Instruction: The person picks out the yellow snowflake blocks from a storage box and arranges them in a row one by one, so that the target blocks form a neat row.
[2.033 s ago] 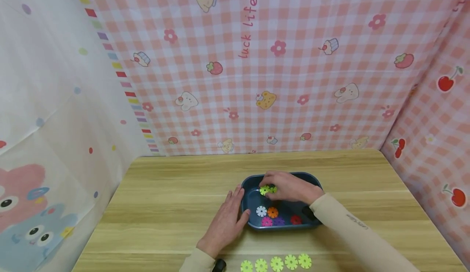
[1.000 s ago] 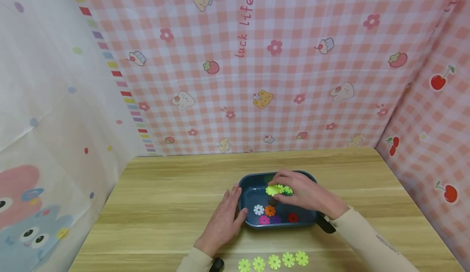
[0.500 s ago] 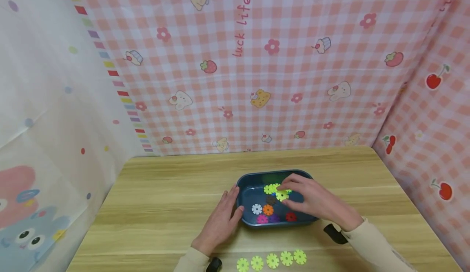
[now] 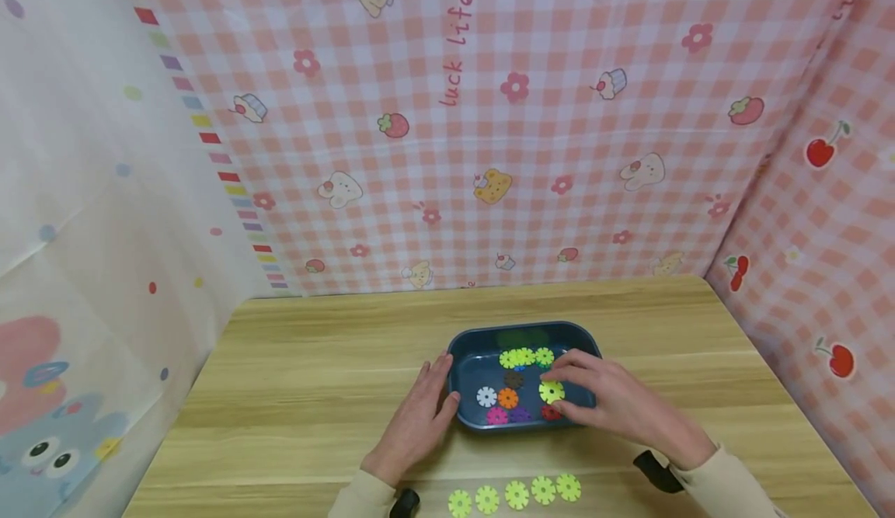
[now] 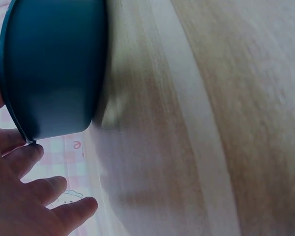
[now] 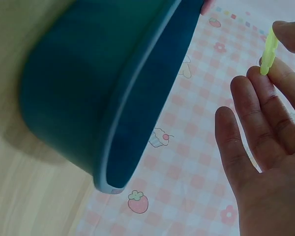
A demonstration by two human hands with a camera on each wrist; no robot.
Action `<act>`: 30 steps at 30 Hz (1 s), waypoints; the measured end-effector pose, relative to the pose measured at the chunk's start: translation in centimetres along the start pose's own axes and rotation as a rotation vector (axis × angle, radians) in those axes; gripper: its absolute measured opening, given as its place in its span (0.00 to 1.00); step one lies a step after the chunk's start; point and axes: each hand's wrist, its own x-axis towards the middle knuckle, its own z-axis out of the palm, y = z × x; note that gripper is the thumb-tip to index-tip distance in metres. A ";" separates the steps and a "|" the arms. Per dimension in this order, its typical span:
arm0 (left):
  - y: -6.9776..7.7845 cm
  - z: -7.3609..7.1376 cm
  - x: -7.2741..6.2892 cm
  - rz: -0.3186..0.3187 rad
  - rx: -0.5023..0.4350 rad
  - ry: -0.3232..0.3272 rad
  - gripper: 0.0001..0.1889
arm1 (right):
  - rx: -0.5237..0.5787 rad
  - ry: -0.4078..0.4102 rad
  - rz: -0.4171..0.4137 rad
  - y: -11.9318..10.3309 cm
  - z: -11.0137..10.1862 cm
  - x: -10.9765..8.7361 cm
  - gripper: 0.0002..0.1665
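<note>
Between its thumb and fingertips my right hand (image 4: 622, 401) pinches a yellow-green notched plastic disc (image 4: 551, 391). The same disc (image 6: 269, 50) shows edge-on in the right wrist view, held outside the tray's rim from that angle. Below it in the head view is a deep blue tray (image 4: 468, 366). My left hand (image 4: 416, 421) rests against the tray's left end with fingers fairly straight; in the left wrist view its fingertips (image 5: 32, 153) touch the tray's corner. Inside the tray lie white (image 4: 486, 397), orange (image 4: 508, 398), pink, purple, red and brown discs, plus several yellow-green discs (image 4: 520, 356).
A row of several yellow-green discs (image 4: 517, 495) lies on the wooden table (image 4: 315, 394) near its front edge. Pink checked cloth (image 4: 419, 168) hangs behind the table, with more cloth on both sides.
My right hand has let a cluster of yellow-green discs down at the tray's back and drawn one disc toward the front right. The left hand stays on the tray's end.
</note>
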 end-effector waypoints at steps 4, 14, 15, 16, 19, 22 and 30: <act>0.1 0.0 0.0 -0.002 -0.004 -0.003 0.32 | 0.012 0.043 -0.035 0.0 0.2 -0.9 0.17; 0.2 0.0 0.0 -0.020 -0.014 -0.008 0.32 | -0.009 0.138 -0.091 0.2 0.6 -2.8 0.18; 0.2 0.0 0.0 -0.021 -0.012 -0.008 0.32 | -0.018 0.145 -0.096 0.2 0.6 -3.0 0.18; 0.2 0.0 0.0 -0.023 -0.012 -0.009 0.32 | -0.024 0.149 -0.098 0.2 0.6 -3.2 0.18; 0.2 0.0 0.0 -0.024 -0.010 -0.008 0.32 | -0.032 0.154 -0.100 0.1 0.7 -3.7 0.18; 0.1 0.1 0.0 -0.026 -0.009 -0.009 0.32 | -0.035 0.156 -0.105 0.1 0.7 -4.1 0.19; 0.0 0.2 0.1 -0.019 -0.005 0.000 0.32 | -0.028 0.200 -0.151 0.4 1.4 -5.4 0.20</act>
